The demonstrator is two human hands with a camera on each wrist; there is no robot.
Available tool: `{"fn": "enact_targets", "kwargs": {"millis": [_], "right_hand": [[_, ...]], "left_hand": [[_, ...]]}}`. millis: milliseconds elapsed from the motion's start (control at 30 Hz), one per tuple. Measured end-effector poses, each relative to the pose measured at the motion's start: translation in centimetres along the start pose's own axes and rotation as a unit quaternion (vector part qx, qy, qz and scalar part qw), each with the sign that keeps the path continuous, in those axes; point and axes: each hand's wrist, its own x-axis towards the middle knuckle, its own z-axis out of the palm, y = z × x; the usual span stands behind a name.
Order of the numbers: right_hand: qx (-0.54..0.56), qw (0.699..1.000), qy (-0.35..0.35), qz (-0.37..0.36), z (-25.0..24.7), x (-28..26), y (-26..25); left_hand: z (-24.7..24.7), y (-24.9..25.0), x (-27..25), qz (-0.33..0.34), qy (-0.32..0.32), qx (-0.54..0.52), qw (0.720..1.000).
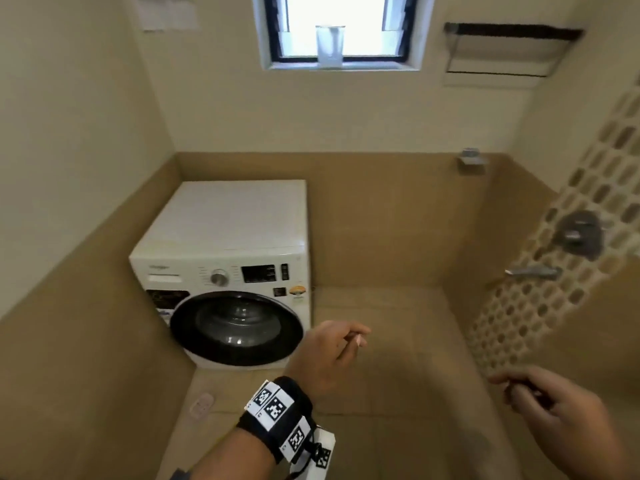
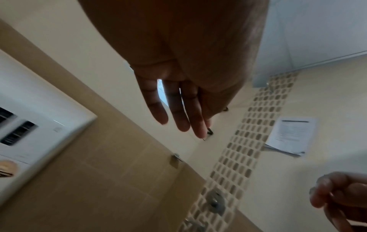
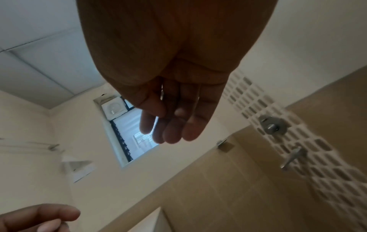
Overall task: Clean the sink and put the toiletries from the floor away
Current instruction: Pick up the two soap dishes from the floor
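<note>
Both hands hang in the air over the tan floor [image 1: 381,341] of a tiled washroom corner, holding nothing. The left hand [image 1: 329,355] sits in front of the white washing machine [image 1: 235,237], fingers loosely extended and slightly parted in its wrist view; the right hand [image 1: 561,410] is cut off by the lower right edge of the head view, its fingers loosely bent. From the right wrist camera the fingers [image 3: 178,125] hang relaxed and close together (backlit by the window [image 1: 341,29], so detail is poor). The sink is out of sight in every view. A small pale object [image 1: 202,404] lies on the floor by the machine's front left corner, too blurred to identify. Shower fittings [image 1: 578,233] on the mosaic strip at the right are smeared by motion.
</note>
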Motion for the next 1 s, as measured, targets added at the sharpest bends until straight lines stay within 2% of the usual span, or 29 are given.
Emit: {"fn": "enact_targets", "kwargs": {"millis": [200,400,533,667,733,900,1000], "right_hand": [[0.014,0.991,-0.121,-0.049,9.8,6.3,-6.3],[0.017,0.974,-0.219,-0.054,18.9,12.0,-9.1],[0.025,0.959,-0.278,-0.047,26.2,16.5,-9.1],[0.013,0.938,-0.346,-0.023,36.9,22.1,-7.1],[-0.017,0.917,-0.397,-0.019,43.0,24.8,-6.2],[-0.126,0.829,-0.544,-0.022,56.1,27.6,-5.1],[-0.185,0.778,-0.598,-0.049,61.9,27.5,-5.3]], "left_hand": [[-9.2,-9.2,-3.7,-0.138,0.104,-0.012,0.985],[-13.2,-17.9,-8.4,-0.277,0.173,0.003,0.945],[-14.4,-22.8,-10.4,-0.369,0.164,0.030,0.914],[-14.6,-29.6,-10.9,-0.464,0.136,0.032,0.875],[-14.0,-33.4,-10.7,-0.503,0.112,0.028,0.856],[-12.5,-40.5,-9.5,-0.601,0.083,-0.041,0.794],[-12.4,-44.0,-8.8,-0.608,0.099,-0.054,0.786]]}}
